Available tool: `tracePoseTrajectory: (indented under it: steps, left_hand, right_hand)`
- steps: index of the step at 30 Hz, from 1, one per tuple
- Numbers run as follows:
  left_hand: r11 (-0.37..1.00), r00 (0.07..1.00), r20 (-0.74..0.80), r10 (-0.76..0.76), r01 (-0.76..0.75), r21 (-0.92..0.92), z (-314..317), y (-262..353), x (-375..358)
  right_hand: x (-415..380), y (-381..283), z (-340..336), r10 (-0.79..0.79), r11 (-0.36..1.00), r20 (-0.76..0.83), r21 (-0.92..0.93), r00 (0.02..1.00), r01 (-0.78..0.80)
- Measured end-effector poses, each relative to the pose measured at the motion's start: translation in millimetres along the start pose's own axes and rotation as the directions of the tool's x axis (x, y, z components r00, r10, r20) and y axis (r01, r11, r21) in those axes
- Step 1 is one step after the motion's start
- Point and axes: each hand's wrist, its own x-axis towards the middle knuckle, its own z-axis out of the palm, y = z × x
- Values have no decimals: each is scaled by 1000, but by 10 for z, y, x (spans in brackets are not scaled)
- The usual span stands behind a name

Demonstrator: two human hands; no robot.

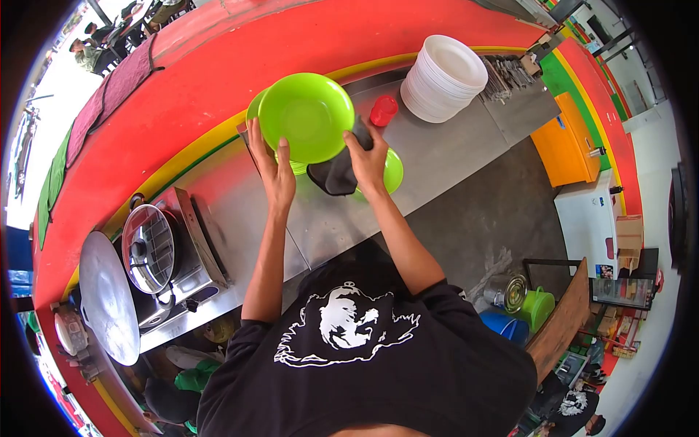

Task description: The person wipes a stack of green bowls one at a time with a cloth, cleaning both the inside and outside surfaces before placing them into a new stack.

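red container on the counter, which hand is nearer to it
Right. The right hand, with a dark cloth, is just below the red container in the view; the left hand is farther off, at the green bowl's left side.

No legible text, no readable labels, brands, numbers or signs

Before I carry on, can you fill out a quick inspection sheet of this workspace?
Surface: steel counter, shiny, with a visible seam.
Job's things: green bowl, raised and tilted; dark cloth beside it; green dish partly hidden below.
Clutter: red cup, white dish stack, cutlery.
Hands: left hand grips the bowl; right hand holds the cloth at the rim.
Cables: nothing seen on the counter.
Surroundings: red wall beyond, lidded pot left, orange cabinet right.
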Motion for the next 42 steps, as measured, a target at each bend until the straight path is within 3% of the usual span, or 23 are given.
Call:
tracePoseTrajectory:
  steps: [1,2,5,8,11,12,15,19,22,23,24,26,30,33,34,36,38,42]
  left_hand:
    - [999,999,31,-32,33,-32,11,117,-108]
    - [996,996,63,-63,67,-63,33,197,-222]
    - [811,918,103,-384,388,-437,88,309,-610]
    - [773,853,134,-504,515,-369,55,-45,-1016]
    - [694,780,160,-605,615,-375,22,-175,-1286]
    - [682,767,161,-621,630,-371,14,-215,-1325]
    - [651,731,181,-658,673,-352,-62,-352,-1392]
    - [639,707,247,-662,705,-307,-95,-505,-1342]
    - [644,708,294,-642,706,-295,-16,-513,-1278]
    - [646,711,310,-631,703,-298,11,-495,-1262]
    - [648,702,329,-631,711,-275,33,-457,-1255]
    - [655,688,359,-631,720,-230,84,-374,-1234]
    - [793,774,269,-573,606,-58,143,-298,-1246]
    - [795,781,208,-588,606,-30,122,-344,-1295]
    - [800,783,203,-588,601,3,109,-358,-1287]
    - [791,773,204,-601,612,12,110,-420,-1277]
    - [760,747,217,-629,649,-31,110,-528,-1307]
    - [733,755,200,-624,655,-184,81,-437,-1104]
  right_hand:
    - [-115,-27,-89,12,999,-27,41,1000,-11]
    - [-230,-29,-213,119,992,6,33,993,-119]
    - [-603,127,-520,161,987,15,-6,987,-161]
    - [-958,165,-801,419,904,31,-109,907,-414]
    - [-1192,417,-1027,520,849,86,58,850,-525]
    - [-1219,420,-1075,614,740,137,242,778,-627]
    - [-1162,380,-1249,695,652,34,392,719,-649]
    - [-933,111,-1223,422,844,22,355,907,-401]
    - [-894,-96,-1051,215,973,246,-135,945,-186]
    - [-893,-109,-977,176,954,339,-290,924,-76]
    - [-892,-36,-917,65,861,436,-480,898,170]
    - [-897,189,-810,-51,440,672,-649,739,620]
    - [-1155,369,-742,83,329,652,-732,754,597]
    - [-1300,281,-760,216,486,707,-676,673,554]
    - [-1287,189,-753,333,617,739,-641,586,457]
    - [-1261,196,-685,322,795,802,-517,503,316]
    - [-1156,173,-591,372,868,827,-471,421,159]
    - [-941,348,-314,152,809,873,-379,464,448]
